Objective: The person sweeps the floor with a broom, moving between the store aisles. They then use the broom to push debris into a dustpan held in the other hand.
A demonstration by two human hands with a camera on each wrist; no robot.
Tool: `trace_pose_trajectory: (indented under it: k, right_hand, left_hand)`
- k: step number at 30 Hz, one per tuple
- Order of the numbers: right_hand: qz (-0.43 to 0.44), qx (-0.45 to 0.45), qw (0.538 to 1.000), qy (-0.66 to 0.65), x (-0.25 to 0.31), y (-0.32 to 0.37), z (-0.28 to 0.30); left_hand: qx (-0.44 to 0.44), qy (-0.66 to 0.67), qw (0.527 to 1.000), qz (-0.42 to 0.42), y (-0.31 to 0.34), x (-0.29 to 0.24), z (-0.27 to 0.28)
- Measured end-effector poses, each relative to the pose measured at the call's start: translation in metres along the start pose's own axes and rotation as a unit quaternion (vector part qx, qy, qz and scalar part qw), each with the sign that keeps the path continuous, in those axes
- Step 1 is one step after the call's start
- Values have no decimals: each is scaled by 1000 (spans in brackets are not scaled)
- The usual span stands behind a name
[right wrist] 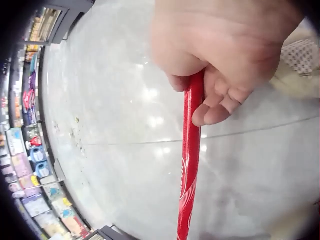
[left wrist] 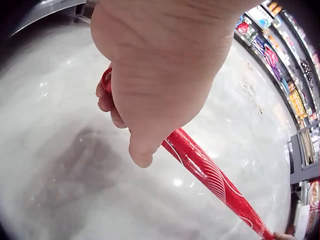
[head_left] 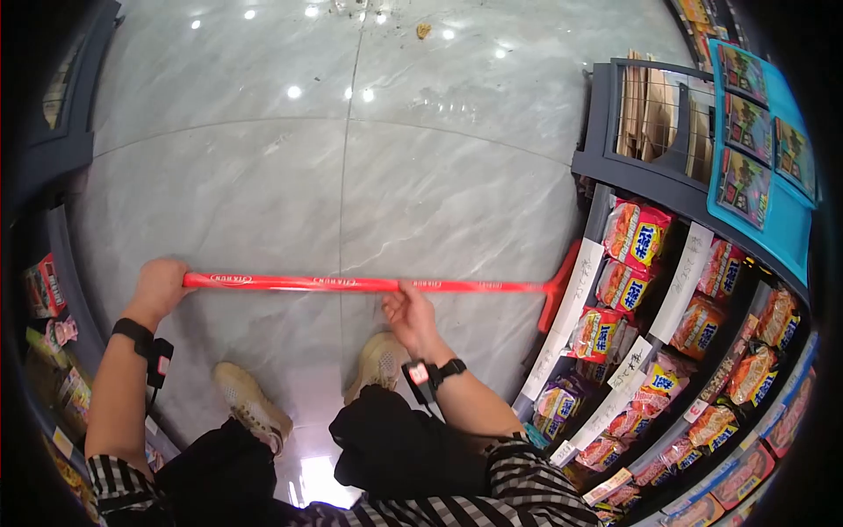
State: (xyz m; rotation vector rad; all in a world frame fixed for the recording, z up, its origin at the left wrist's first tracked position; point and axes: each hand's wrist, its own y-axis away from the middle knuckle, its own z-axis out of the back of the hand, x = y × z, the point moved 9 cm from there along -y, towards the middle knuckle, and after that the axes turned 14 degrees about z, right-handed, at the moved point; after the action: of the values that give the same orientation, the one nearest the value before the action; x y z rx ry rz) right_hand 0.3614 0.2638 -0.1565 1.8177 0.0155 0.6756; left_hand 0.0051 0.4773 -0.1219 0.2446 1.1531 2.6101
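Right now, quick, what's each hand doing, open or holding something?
Left hand: closed, holding the red pole at one end.
Right hand: closed loosely, holding the same pole partway along.

The pole (head_left: pixel 290 283) is stretching crosswise over the floor (head_left: pixel 246 193), the left hand (head_left: pixel 162 288) gripping its left end, the right hand (head_left: pixel 411 321) holding it farther right. Two shoes (head_left: pixel 250 406) are standing behind it. Packets (head_left: pixel 643 233) are lying on a shelf (head_left: pixel 562 329) beside its right end; a wire rack (head_left: pixel 604 114) is standing ahead of it, rightward.
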Motion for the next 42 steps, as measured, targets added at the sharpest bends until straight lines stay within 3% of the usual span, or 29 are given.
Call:
trace_pose_trajectory:
  k: [4, 8, 10, 16, 22, 25, 27, 29, 31, 32, 33, 34, 36, 39, 42]
  right_hand:
    - [119, -33, 992, 41, 62, -36, 2]
    - [177, -80, 978, 79, 123, -47, 37]
    - [179, -92, 975, 90, 141, -47, 59]
    - [171, -79, 976, 111, 119, -56, 97]
    - [152, -82, 972, 160, 96, -49, 71]
    - [162, -43, 972, 165, 94, -46, 53]
    - [137, 18, 977, 162, 87, -42, 39]
    - [123, 26, 985, 117, 83, -35, 31]
    - [105, 36, 991, 75, 80, -32, 27]
    - [98, 33, 994, 44, 78, -32, 28]
    - [91, 29, 995, 12, 75, -31, 29]
    - [90, 27, 996, 9, 71, -27, 28]
    - [17, 104, 993, 43, 42, -6, 6]
    - [-45, 157, 987, -5, 15, 17, -22]
    - [7, 117, 993, -28, 34, 12, -14]
  left_hand:
    - [71, 9, 997, -21, -8, -42, -10]
    - [55, 17, 998, -16, -7, -112, 3]
    - [49, 22, 998, -17, -7, -133, -17]
    - [96, 21, 995, -3, 9, -156, -80]
    - [124, 28, 992, 6, 18, -114, -87]
    - [154, 55, 986, 14, 20, -100, -52]
    - [231, 16, 973, 8, 25, -87, -44]
    - [224, 4, 975, 12, 29, -51, -52]
    - [89, 155, 978, -103, 46, -21, -28]
    - [234, -21, 970, 57, 59, 12, -28]
    - [260, -85, 958, 87, 64, 59, -48]
    - [262, -136, 944, 147, 76, 87, -32]
    - [259, -156, 928, 216, 94, 156, -30]
    - [166, -285, 940, 81, 110, 165, 7]
    - [148, -243, 948, 143, 96, 171, -5]
